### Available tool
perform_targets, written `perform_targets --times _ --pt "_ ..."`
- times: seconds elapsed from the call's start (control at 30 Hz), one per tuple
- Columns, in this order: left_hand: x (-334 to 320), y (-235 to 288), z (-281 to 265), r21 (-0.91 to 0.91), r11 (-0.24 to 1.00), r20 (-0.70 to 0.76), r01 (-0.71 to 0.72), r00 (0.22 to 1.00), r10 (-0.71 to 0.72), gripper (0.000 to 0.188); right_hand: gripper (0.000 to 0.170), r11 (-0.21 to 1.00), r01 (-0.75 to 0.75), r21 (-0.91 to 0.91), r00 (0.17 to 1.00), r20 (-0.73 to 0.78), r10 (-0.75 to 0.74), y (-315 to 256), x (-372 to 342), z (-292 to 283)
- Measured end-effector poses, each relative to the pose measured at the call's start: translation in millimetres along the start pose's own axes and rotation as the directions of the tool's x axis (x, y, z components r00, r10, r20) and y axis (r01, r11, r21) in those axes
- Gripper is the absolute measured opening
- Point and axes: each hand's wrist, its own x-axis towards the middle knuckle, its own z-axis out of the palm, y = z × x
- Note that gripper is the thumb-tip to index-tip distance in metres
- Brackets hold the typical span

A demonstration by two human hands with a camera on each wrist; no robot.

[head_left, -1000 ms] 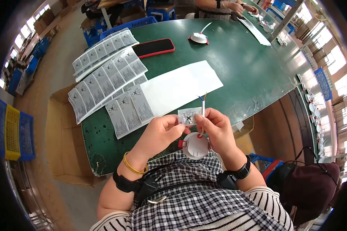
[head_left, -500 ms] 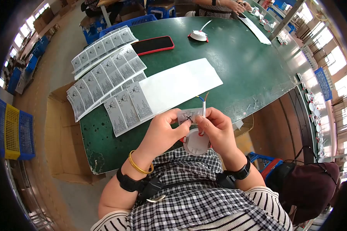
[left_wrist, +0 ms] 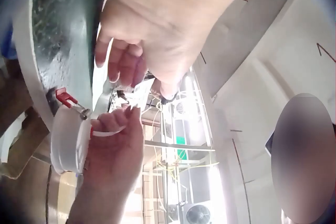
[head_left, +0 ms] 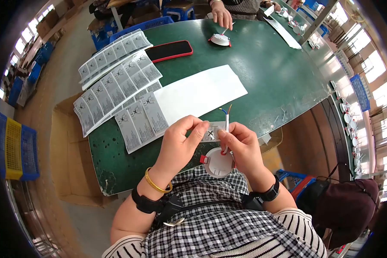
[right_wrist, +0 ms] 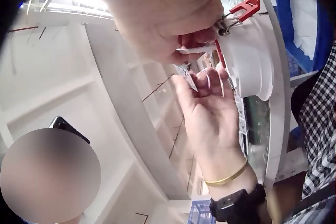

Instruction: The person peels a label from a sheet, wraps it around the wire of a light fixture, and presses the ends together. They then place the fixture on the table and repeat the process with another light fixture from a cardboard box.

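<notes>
My left hand pinches a small grey printed label at its upper left corner, thumb against fingers. My right hand holds the label's right side together with the white cable of a round downlight. Blue and brown wire ends stick out at the cable's top. Below the hands hangs the white downlight, its back facing up, with a red spring clip at its side. In the left wrist view the downlight shows edge-on beside the right hand.
Sheets of grey labels lie at the table's left, beside a partly peeled white backing sheet. Behind them is a red-edged phone. Another person's hand reaches to a second downlight. A cardboard box stands at left.
My left thumb and fingers have shifted from the label's lower left up to its upper left corner. Across the table, the other person's hand has come over the second downlight.
</notes>
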Motion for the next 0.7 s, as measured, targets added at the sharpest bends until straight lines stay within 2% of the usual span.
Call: perform_targets --times 0.07,0.2,0.27,0.3,0.33,0.4,0.53,0.6,0.67,0.7 --pt "0.0 -0.5 -0.4 0.178 0.976 -0.043 -0.127 0.990 0.136 0.024 0.015 1.000 0.003 0.016 1.000 -0.017 -0.003 -6.5 -5.1 1.7" --pt "-3.4 3.7 -0.7 0.163 0.979 -0.056 -0.119 0.990 0.129 0.028 0.015 0.994 0.018 0.112 0.999 -0.041 -0.013 -6.9 -7.1 4.0" --pt "-7.1 3.4 -3.2 -0.001 0.989 -0.020 0.145 0.989 -0.145 0.032 0.017 0.988 0.004 0.153 0.998 -0.057 0.005 -0.3 -6.4 4.1" --pt "-3.9 -4.7 -0.5 -0.154 0.988 -0.083 0.017 0.996 -0.030 0.037 0.017 0.988 -0.005 0.154 0.998 -0.063 0.014 -0.1 -5.8 -0.3" --pt "-4.5 -9.0 -5.9 -0.195 0.979 -0.075 0.058 0.994 -0.074 0.039 0.018 0.988 -0.011 0.154 0.998 -0.066 0.021 -0.4 -4.1 -4.9" --pt "-7.5 -10.9 -7.5 -0.123 0.991 0.016 0.048 0.999 -0.046 0.041 0.018 0.991 -0.001 0.135 0.998 -0.061 0.010 2.0 -4.0 -4.9" --pt "-8.5 -0.9 6.5 0.009 0.999 0.030 0.044 0.999 -0.044 0.030 0.017 0.992 -0.004 0.127 0.998 -0.058 0.012 3.5 -5.0 -3.0" --pt "-6.8 0.3 10.2 0.115 0.991 -0.028 -0.074 0.997 0.078 0.025 0.017 0.991 -0.012 0.131 0.998 -0.063 0.021 2.7 -6.7 -4.6" --pt "-8.6 1.5 10.0 0.089 0.993 -0.017 -0.074 0.997 0.076 0.026 0.016 0.991 -0.002 0.131 0.999 -0.048 0.008 2.2 -9.5 -5.3" --pt "-9.7 -0.1 9.0 0.012 1.000 -0.014 -0.015 1.000 0.016 0.027 0.016 0.991 0.002 0.133 0.999 -0.048 0.005 2.8 -8.8 -4.3"
